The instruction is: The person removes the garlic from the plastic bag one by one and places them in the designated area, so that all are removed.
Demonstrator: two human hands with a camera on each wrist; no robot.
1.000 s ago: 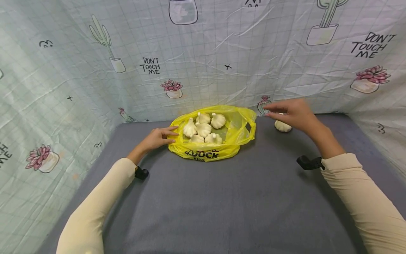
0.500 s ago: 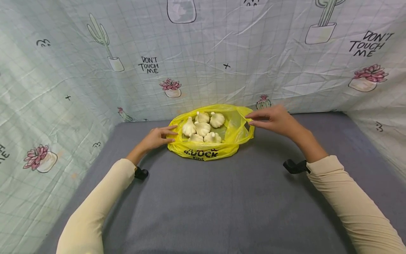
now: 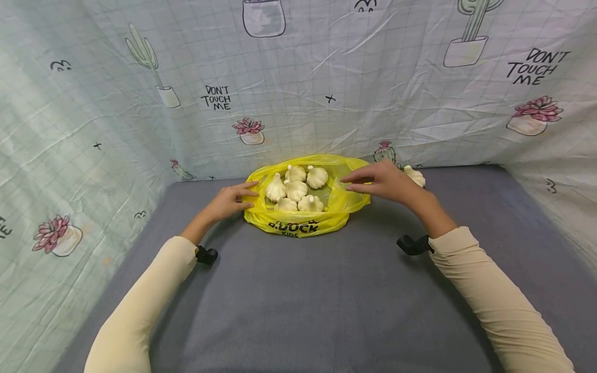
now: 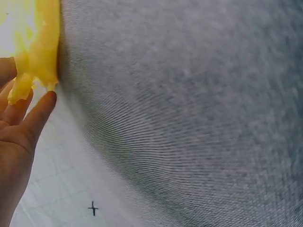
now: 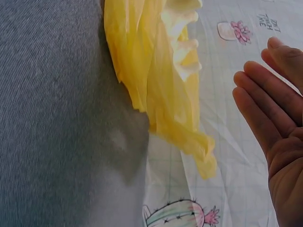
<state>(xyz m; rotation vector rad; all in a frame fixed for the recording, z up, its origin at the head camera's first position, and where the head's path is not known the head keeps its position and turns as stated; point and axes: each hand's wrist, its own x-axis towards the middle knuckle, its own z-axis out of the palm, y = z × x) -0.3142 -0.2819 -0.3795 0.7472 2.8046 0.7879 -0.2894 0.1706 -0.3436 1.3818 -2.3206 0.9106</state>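
A yellow plastic bag point(image 3: 305, 227) sits at the back of the table with its mouth spread upward. Several pale garlic bulbs point(image 3: 296, 190) lie inside it. My left hand point(image 3: 225, 202) is at the bag's left rim, holding the edge between thumb and fingers; in the left wrist view a yellow flap point(image 4: 22, 89) passes between them. Over the bag's right end is my right hand point(image 3: 387, 181), thumb and fingers extended and apart, holding nothing. In the right wrist view the fingers point(image 5: 265, 101) are straight, beside the bag. One more garlic bulb point(image 3: 414, 176) lies behind my right hand, partly hidden by it.
The table point(image 3: 298, 305) is covered with grey cloth. Close behind the bag hangs a pale curtain point(image 3: 298, 77) printed with cacti, which also runs along both sides. Each wrist carries a black camera mount point(image 3: 412, 245).
My right hand has moved left from above the loose garlic bulb to over the bag's right end. My left hand stays at the left rim. The view has shifted slightly.
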